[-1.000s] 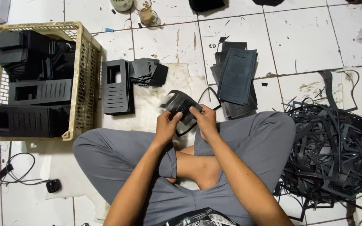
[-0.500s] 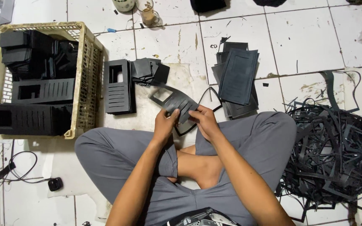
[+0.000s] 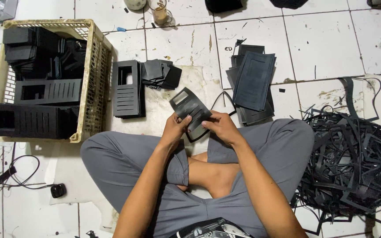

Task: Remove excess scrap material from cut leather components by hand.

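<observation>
Your left hand (image 3: 175, 128) and right hand (image 3: 219, 126) are close together in front of your crossed legs, both clamped on one black slotted panel (image 3: 189, 107). The panel is tilted, its far end with a cut-out window pointing away from you and to the left. Just beyond your left hand a taller black slotted piece (image 3: 128, 89) lies flat on the floor, with a small heap of black squares (image 3: 160, 74) beside it. Beyond your right hand lies a stack of black sheets (image 3: 254, 83). Well to your left stands a yellow crate (image 3: 91, 83); to your right, a tangle of black offcut strips (image 3: 353, 158).
</observation>
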